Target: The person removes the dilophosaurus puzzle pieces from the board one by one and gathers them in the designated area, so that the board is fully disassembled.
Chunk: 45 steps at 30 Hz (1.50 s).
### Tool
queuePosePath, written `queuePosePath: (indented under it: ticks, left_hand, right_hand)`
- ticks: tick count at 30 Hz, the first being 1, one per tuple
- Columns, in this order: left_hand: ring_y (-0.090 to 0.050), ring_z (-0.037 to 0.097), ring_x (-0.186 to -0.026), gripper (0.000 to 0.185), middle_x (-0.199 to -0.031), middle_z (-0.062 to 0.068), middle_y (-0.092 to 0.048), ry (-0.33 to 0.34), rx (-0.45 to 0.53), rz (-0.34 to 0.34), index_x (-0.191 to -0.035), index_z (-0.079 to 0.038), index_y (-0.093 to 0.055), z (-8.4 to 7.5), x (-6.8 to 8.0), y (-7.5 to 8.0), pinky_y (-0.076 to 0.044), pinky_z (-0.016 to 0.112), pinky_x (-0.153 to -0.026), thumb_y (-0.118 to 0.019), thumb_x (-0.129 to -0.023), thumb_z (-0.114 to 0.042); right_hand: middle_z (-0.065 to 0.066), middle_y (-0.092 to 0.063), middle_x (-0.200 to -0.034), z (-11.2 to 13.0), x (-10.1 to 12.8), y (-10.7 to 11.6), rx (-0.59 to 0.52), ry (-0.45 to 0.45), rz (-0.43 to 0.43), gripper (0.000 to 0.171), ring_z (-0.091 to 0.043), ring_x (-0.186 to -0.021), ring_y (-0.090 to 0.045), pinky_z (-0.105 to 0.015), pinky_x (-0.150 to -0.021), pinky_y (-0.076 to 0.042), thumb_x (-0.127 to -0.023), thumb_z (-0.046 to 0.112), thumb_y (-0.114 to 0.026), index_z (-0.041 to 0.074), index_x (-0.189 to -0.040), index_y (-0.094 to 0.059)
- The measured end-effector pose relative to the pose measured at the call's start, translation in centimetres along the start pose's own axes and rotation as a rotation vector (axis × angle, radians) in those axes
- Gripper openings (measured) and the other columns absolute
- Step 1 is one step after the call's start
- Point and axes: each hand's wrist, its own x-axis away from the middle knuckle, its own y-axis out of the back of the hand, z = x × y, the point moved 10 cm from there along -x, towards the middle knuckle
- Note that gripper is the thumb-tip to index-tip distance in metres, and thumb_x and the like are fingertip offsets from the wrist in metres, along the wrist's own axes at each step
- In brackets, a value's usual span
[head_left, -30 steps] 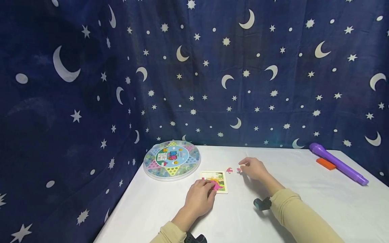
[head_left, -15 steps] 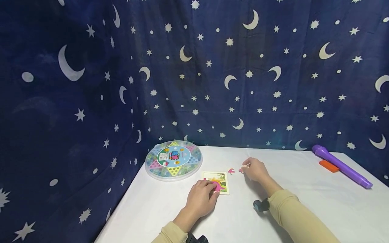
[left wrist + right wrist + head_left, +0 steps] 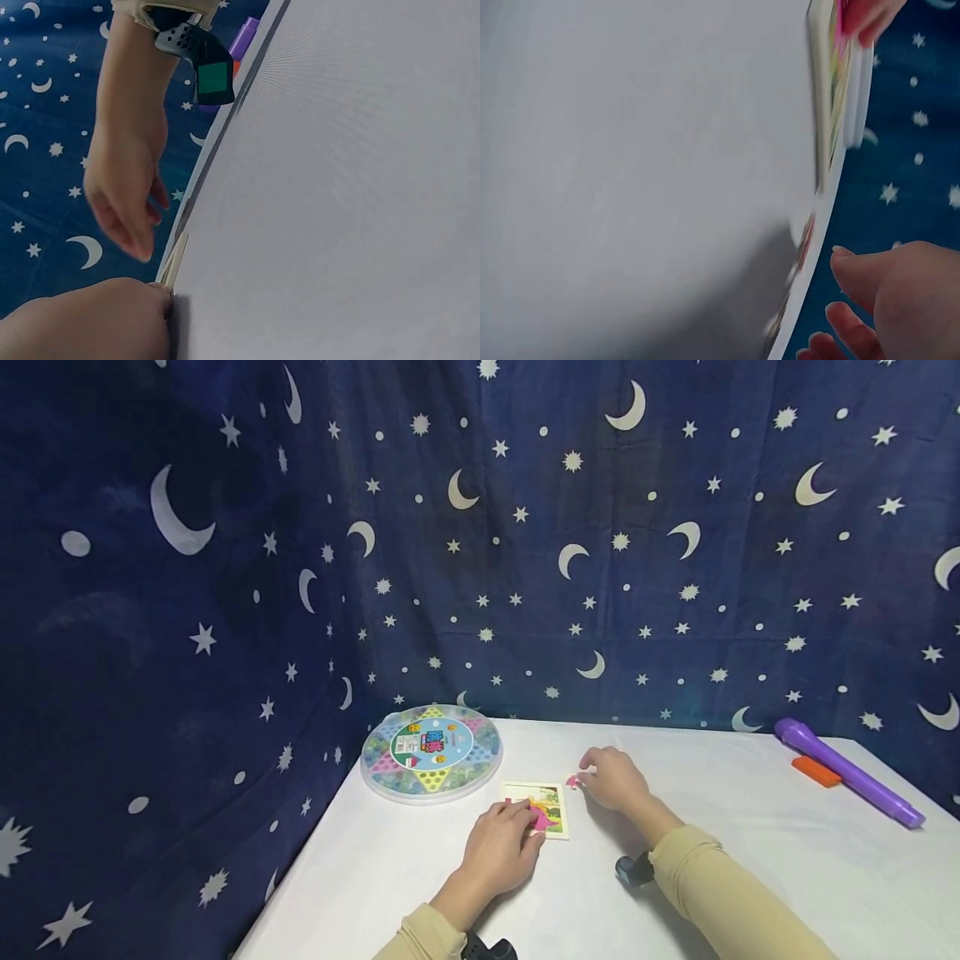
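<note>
A square framed puzzle board (image 3: 556, 833) with a pink dinosaur picture lies on the white table in the head view. My left hand (image 3: 498, 847) rests on its left part, fingers over the dinosaur and thumb by the near edge; they hide some of the picture. In the right wrist view, my right hand (image 3: 911, 300) hovers over the tabletop, thumb and fingers apart with nothing between them. A small pink puzzle piece (image 3: 572, 782) lies just right of the board, close to my right fingertips. More loose pieces (image 3: 776, 322) show as a thin line below that hand.
A round Chinese checkers set (image 3: 431, 756) in a clear case lies behind and left of the board. At the far right are a purple tube-shaped thing (image 3: 847, 772) and an orange block (image 3: 816, 771). A dark star-patterned curtain (image 3: 525, 568) hangs behind and on the left.
My right hand has moved left toward the board, and now covers the spot where the second pink piece showed. My left hand stays on the board. The head view has shifted slightly.
</note>
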Motion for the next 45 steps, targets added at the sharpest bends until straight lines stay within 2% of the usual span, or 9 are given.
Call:
queuePosePath:
  ticks: [3,6,12,17,25,33,38,41,45]
  left_hand:
    - [-0.05,0.021,-0.113,0.031,-0.114,-0.003,-0.061,0.002,-0.023,0.02,-0.112,-0.017,-0.062,0.0,0.0,-0.3,-0.038,0.04,-0.093,-0.054,-0.091,-0.038]
    - [-0.05,0.021,-0.111,0.032,-0.111,-0.004,-0.061,0.006,-0.045,0.04,-0.113,-0.017,-0.06,0.1,0.0,-0.5,-0.038,0.039,-0.092,-0.054,-0.091,-0.039]
    - [-0.049,0.02,-0.108,0.033,-0.112,-0.006,-0.06,0.007,-0.101,0.069,-0.121,-0.025,-0.059,-0.2,-0.5,-0.7,-0.04,0.04,-0.088,-0.049,-0.093,-0.04]
    - [-0.045,0.022,-0.11,0.033,-0.11,-0.004,-0.057,-0.007,-0.155,0.104,-0.122,-0.036,-0.059,-0.5,-0.6,-1.3,-0.038,0.043,-0.088,-0.042,-0.095,-0.045]
    - [-0.042,0.023,-0.113,0.037,-0.112,0.0,-0.054,0.006,-0.146,0.125,-0.125,-0.037,-0.057,-0.5,-0.5,-1.8,-0.035,0.044,-0.091,-0.039,-0.095,-0.048]
    - [-0.042,0.023,-0.112,0.036,-0.114,0.002,-0.054,0.008,-0.133,0.119,-0.125,-0.038,-0.057,-0.4,-0.4,-1.3,-0.035,0.044,-0.09,-0.043,-0.094,-0.046]
    - [-0.046,0.022,-0.101,0.033,-0.112,0.001,-0.057,-0.001,-0.113,0.082,-0.122,-0.038,-0.061,-0.5,-0.4,-0.9,-0.038,0.041,-0.084,-0.048,-0.092,-0.044]
    - [-0.051,0.02,-0.095,0.029,-0.109,-0.004,-0.062,-0.01,-0.074,0.013,-0.114,-0.034,-0.066,-0.4,-0.5,-0.4,-0.041,0.04,-0.078,-0.055,-0.089,-0.044]
    - [-0.057,0.018,-0.091,0.024,-0.104,-0.007,-0.066,-0.015,0.003,-0.078,-0.101,-0.029,-0.072,-0.1,-0.7,0.3,-0.044,0.038,-0.075,-0.065,-0.083,-0.043]
  right_hand:
    - [-0.009,-0.061,-0.096,1.6,0.0,-0.5,-0.01,0.026,0.01,0.017,-0.029,-0.094,-0.057,-0.048,-0.083,-0.045,-0.083,0.024,-0.067,0.011,-0.094,-0.065]
    - [-0.002,-0.062,-0.086,3.0,0.0,-1.1,-0.015,0.036,0.037,0.015,-0.023,-0.081,-0.058,-0.042,-0.072,-0.048,-0.083,0.027,-0.067,0.013,-0.089,-0.065]
    - [0.005,-0.056,-0.066,4.7,0.2,-2.4,0.005,-0.004,0.122,0.023,-0.016,-0.062,-0.05,-0.033,-0.054,-0.042,-0.079,0.039,-0.068,0.017,-0.079,-0.062]
    - [0.004,-0.056,-0.066,5.4,0.1,-2.6,0.068,-0.003,0.122,0.022,-0.018,-0.061,-0.05,-0.035,-0.052,-0.043,-0.076,0.037,-0.069,0.017,-0.077,-0.061]
    - [0.006,-0.061,-0.072,5.4,-0.2,-2.8,0.089,0.021,0.126,0.015,-0.016,-0.063,-0.053,-0.036,-0.058,-0.047,-0.074,0.034,-0.068,0.019,-0.077,-0.067]
    - [0.009,-0.063,-0.08,5.3,0.1,-2.7,-0.116,0.115,0.177,0.007,-0.012,-0.075,-0.056,-0.038,-0.075,-0.048,-0.084,0.027,-0.065,0.02,-0.082,-0.067]
    - [0.007,-0.061,-0.08,4.8,0.5,-2.0,-0.224,0.158,0.196,0.007,-0.013,-0.073,-0.055,-0.035,-0.069,-0.046,-0.084,0.025,-0.068,0.021,-0.083,-0.063]
    - [0.004,-0.061,-0.079,3.4,0.3,-1.4,-0.293,0.122,0.194,0.008,-0.014,-0.071,-0.056,-0.033,-0.064,-0.045,-0.085,0.027,-0.067,0.021,-0.085,-0.063]
    - [-0.002,-0.064,-0.081,0.1,-0.1,-0.2,-0.426,0.006,0.18,0.011,-0.018,-0.067,-0.061,-0.033,-0.058,-0.049,-0.088,0.026,-0.064,0.016,-0.092,-0.063]
